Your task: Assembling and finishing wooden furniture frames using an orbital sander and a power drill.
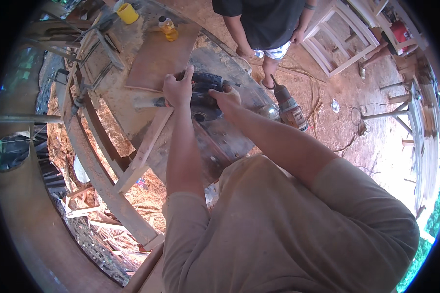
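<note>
Both my hands are on a black power tool (206, 90) lying on the dusty workbench; its exact kind is hard to make out. My left hand (179, 89) is closed at the tool's left end, thumb and a finger pointing up. On its right side, my right hand (228, 100) grips the body, fingers partly hidden behind it. A flat brown board (156, 61) lies just beyond my left hand. Below that hand, a pale wooden strip (149, 139) leans at the bench edge. To the right of my right hand is a grey and orange power tool (289, 105).
A yellow cup (127, 13) and a bottle of yellow liquid (168, 29) stand at the far side. Another person (264, 29) stands across the bench. Wooden frames (340, 36) stand far right. Cords (315, 93) cross the floor; wood scraps (117, 224) lie lower left.
</note>
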A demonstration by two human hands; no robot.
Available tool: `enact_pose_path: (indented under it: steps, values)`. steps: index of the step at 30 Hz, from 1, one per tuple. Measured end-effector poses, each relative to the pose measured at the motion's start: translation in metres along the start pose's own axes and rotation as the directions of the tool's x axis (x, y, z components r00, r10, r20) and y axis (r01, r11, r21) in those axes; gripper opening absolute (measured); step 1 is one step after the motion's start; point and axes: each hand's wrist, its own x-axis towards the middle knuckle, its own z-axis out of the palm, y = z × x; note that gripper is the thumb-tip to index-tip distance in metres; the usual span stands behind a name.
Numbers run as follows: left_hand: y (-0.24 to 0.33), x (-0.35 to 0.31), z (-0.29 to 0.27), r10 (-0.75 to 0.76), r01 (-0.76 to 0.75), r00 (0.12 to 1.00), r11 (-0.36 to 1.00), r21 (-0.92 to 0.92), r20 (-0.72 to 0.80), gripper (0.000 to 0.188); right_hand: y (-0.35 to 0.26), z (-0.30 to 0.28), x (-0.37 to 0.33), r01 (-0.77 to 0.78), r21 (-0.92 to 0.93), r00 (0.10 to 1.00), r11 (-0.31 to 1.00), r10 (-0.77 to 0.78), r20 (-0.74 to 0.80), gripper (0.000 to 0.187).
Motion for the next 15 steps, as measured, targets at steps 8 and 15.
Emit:
enact_pose_path:
  steps: [8, 15]
  values:
    - [-0.005, 0.003, -0.004, 0.072, -0.075, 0.997, 0.977, -0.2, -0.021, 0.047, 0.007, 0.015, 0.008, 0.039, 0.041, 0.964, 0.998, -0.027, -0.264, 0.043]
    - [-0.009, 0.004, -0.001, 0.068, -0.07, 0.998, 0.978, -0.198, -0.017, 0.047, 0.007, 0.01, 0.003, 0.07, -0.25, 0.941, 0.966, -0.148, -0.305, 0.048]
